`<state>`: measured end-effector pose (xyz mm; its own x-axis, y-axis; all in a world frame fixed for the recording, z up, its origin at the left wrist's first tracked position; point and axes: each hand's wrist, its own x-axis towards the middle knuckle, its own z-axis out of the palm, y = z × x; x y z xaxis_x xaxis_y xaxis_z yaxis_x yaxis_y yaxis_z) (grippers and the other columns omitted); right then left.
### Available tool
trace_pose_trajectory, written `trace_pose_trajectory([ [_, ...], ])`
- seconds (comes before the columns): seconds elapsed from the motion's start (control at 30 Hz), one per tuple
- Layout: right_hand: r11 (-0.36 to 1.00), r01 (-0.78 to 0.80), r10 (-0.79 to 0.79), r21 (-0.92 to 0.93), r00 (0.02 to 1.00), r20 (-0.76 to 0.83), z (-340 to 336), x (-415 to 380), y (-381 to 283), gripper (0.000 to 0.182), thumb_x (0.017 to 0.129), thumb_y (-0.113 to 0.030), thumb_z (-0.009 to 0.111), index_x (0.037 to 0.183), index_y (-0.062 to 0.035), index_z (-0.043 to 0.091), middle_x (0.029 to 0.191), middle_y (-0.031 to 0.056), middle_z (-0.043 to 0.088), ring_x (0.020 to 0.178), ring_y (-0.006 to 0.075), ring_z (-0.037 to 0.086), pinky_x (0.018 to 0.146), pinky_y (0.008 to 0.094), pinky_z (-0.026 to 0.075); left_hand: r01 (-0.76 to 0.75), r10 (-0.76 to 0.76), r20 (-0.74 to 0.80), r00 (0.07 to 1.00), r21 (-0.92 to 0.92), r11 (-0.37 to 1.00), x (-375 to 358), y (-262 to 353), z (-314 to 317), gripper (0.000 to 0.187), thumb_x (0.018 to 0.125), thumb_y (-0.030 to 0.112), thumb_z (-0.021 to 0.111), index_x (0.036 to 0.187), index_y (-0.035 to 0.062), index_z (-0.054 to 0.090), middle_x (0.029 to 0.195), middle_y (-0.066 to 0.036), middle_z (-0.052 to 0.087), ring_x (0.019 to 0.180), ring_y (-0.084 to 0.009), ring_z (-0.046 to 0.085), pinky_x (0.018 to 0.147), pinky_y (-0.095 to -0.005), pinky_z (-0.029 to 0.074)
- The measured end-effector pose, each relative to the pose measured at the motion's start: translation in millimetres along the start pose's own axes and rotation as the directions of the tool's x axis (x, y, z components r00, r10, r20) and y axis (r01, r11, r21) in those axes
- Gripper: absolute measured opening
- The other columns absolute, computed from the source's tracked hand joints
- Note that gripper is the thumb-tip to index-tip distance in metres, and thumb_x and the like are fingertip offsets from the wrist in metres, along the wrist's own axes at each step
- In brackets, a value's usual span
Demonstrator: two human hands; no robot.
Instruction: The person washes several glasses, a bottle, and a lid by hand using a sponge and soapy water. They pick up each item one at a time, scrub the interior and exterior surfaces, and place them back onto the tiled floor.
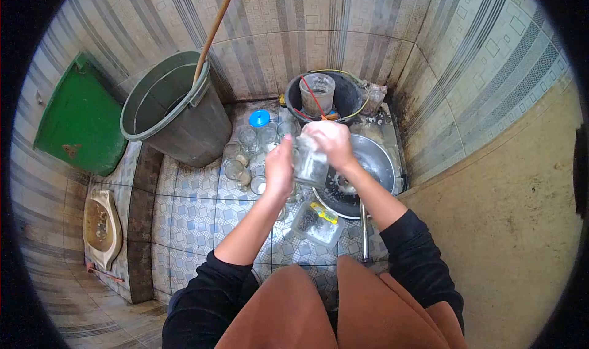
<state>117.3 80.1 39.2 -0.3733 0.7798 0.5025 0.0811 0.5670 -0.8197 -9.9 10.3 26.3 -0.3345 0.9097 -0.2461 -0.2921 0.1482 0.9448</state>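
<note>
A clear glass jar (311, 168) is held up between my two hands, over the left edge of a metal pan (377, 159) with suds in it. My left hand (280, 168) is closed round the jar's left side. Pressed at the jar's top, my right hand (331, 141) is partly blurred, with something whitish and foamy under its fingers that I cannot make out. Several glass jars (234, 170) stand on the tiled floor to the left, one with a blue lid (259, 118). Below the jar lies a clear plastic tub (317, 225) with a yellow packet (323, 213).
A black bucket (350, 90) holding a clear container stands behind the pan. At the left are a large grey bin (193, 131) with a wooden stick, a green plastic basin (86, 119) and a squat toilet (103, 229). Tiled walls surround the floor.
</note>
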Motion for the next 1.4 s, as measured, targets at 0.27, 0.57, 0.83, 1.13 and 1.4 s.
trace_pose_trajectory([
  [0.27, 0.868, 0.248, -0.297, -0.430, 0.954, -0.048, 29, -22, -41, 0.033, 0.067, -0.016, 0.052, 0.099, -0.0074, 0.058, 0.106, 0.0138, 0.053, 0.095, 0.0288, 0.051, 0.086, 0.0324, 0.038, 0.027, -0.078, -0.068, 0.995, -0.555, 0.831, 15, -17, 0, 0.045, 0.086, 0.040, 0.034, 0.104, 0.0002, 0.044, 0.098, -0.013, 0.054, 0.086, -0.0220, 0.055, 0.076, -0.0344, 0.044],
  [0.57, 0.699, -0.196, 0.330, 0.688, 0.941, -0.067, 22, -7, -6, 0.026, 0.073, -0.014, 0.055, 0.095, 0.0009, 0.056, 0.080, 0.0022, 0.057, 0.071, 0.0078, 0.052, 0.064, 0.0206, 0.040, 0.416, -0.232, 0.347, 0.909, -0.715, 0.562, 0, -12, 6, 0.030, 0.086, 0.029, 0.037, 0.104, 0.0097, 0.049, 0.099, -0.005, 0.056, 0.086, -0.0190, 0.056, 0.075, -0.0335, 0.048],
  [0.83, 0.957, -0.111, 0.180, 0.267, 0.951, -0.250, 3, 1, -19, 0.019, 0.071, -0.011, 0.057, 0.086, 0.0005, 0.061, 0.073, 0.0065, 0.062, 0.063, 0.0107, 0.057, 0.057, 0.0242, 0.043, 0.412, -0.284, 0.364, 0.887, -0.344, 0.844, 2, -3, 0, 0.061, 0.080, 0.046, 0.044, 0.124, 0.0085, 0.027, 0.116, -0.009, 0.044, 0.102, -0.0217, 0.046, 0.082, -0.0379, 0.041],
  [1.13, 0.278, -0.472, 0.725, 0.837, 0.674, 0.140, 24, -6, 18, 0.024, 0.077, -0.017, 0.051, 0.096, -0.0028, 0.055, 0.088, 0.0076, 0.059, 0.081, 0.0158, 0.057, 0.065, 0.0276, 0.045, -0.042, 0.127, 0.196, 0.972, -0.388, 0.921, -13, -6, 18, 0.055, 0.069, 0.023, 0.065, 0.109, 0.0081, 0.030, 0.100, -0.009, 0.045, 0.093, -0.0186, 0.047, 0.079, -0.0326, 0.041],
  [1.4, 0.143, -0.494, 0.723, 0.858, 0.644, 0.250, 38, -28, 44, 0.043, 0.078, -0.021, 0.047, 0.119, -0.0090, 0.037, 0.102, 0.0082, 0.051, 0.085, 0.0188, 0.054, 0.069, 0.0353, 0.046, -0.696, 0.703, -0.143, 0.697, 0.101, 0.711, -5, -31, 10, 0.051, 0.063, 0.017, 0.070, 0.091, 0.0088, 0.028, 0.102, -0.012, 0.043, 0.096, -0.0194, 0.044, 0.084, -0.0305, 0.035],
])
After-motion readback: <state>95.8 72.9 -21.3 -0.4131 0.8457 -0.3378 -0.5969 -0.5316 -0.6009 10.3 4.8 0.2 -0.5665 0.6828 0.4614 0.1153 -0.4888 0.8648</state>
